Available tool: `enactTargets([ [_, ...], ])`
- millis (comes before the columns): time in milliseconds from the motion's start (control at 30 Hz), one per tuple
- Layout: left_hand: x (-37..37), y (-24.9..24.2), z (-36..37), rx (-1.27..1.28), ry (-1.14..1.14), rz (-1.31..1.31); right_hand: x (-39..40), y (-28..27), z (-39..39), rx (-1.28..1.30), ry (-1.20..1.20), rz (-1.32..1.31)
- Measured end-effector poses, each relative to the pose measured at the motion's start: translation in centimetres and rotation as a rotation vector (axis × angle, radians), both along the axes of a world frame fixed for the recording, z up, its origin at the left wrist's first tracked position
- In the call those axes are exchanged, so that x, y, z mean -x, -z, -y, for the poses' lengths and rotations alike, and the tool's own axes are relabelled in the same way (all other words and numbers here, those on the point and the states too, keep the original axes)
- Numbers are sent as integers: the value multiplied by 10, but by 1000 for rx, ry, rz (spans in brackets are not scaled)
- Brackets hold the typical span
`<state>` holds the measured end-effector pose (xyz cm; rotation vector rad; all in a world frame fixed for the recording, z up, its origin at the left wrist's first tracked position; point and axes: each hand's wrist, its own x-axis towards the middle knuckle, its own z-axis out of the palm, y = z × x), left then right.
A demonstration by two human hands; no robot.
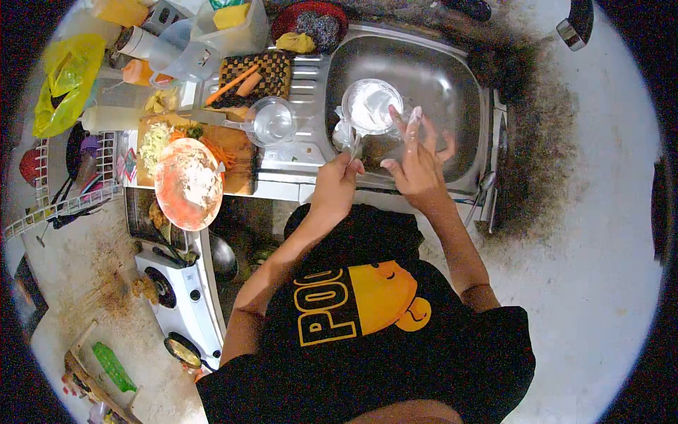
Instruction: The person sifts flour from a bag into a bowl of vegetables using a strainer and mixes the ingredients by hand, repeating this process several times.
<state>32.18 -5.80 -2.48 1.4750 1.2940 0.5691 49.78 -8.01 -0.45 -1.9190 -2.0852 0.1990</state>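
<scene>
In the head view, the left hand is closed around the handle of a round, clear dipper, which is held over the metal sink, just beyond this hand. The right hand, to the right of the left, is open with fingers spread, holding nothing; white residue coats its fingertips, which lie close to the dipper's rim. Whether they touch it cannot be told. Left of and beyond the left hand, a clear cup stands on the ribbed drainboard; farther beyond lie carrots on a dark woven tray. Well to the left of the left hand, a wooden board bears pale shreds and orange shreds, and a plate with white powder overlaps its near edge. Farther left and nearer the body sits a white stove with a small pan at its near end.
</scene>
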Motion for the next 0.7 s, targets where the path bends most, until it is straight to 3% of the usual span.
enactTargets([
  [167, -3, -9, 0, -19, -24, -28, 7, 1, 7, -17, -99, 21],
  [333, -2, -5, 3, -80, -34, 30, -1, -5, -3, 19, 21, 22],
  [400, -2, -14, 1, 71, 3, -98, -2, -10, -5, 43, 19, 48],
  [567, 0, -15, 3, 12, -8, -27, -3, -6, -3, -25, -5, -8],
  [700, -1, -15, 1, -24, -11, -14, 4, -7, 3, 62, -92, 26],
])
